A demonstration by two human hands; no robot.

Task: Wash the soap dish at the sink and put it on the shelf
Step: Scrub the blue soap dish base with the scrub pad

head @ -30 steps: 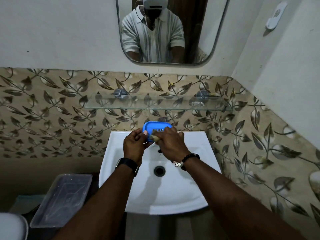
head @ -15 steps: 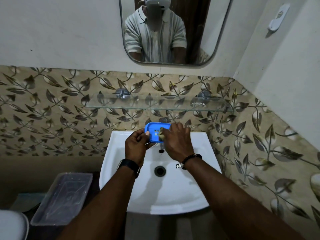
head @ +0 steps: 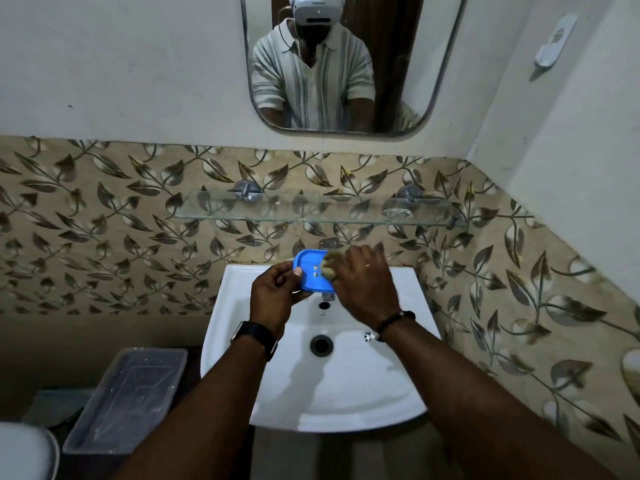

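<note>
A blue plastic soap dish point(head: 310, 270) with small drain slots is held over the back of the white sink point(head: 346, 386). My left hand point(head: 273, 296) grips its left edge, thumb on the rim. My right hand point(head: 363, 282) holds a yellowish sponge point(head: 329, 268) and presses it against the dish's right side, covering that part. The tap point(head: 327, 296) is mostly hidden behind the dish and hands. A glass shelf point(head: 311, 211) is fixed to the tiled wall above the sink.
A mirror point(head: 346, 64) hangs above the shelf. A clear plastic container point(head: 128, 400) stands on the left below the sink, with a white rounded object point(head: 24, 452) at the bottom left. The tiled side wall point(head: 519, 306) is close on the right.
My right hand with the sponge has slid from the dish's lower edge to its right side. The dish is tipped more toward me, slots showing. My left hand keeps its hold.
</note>
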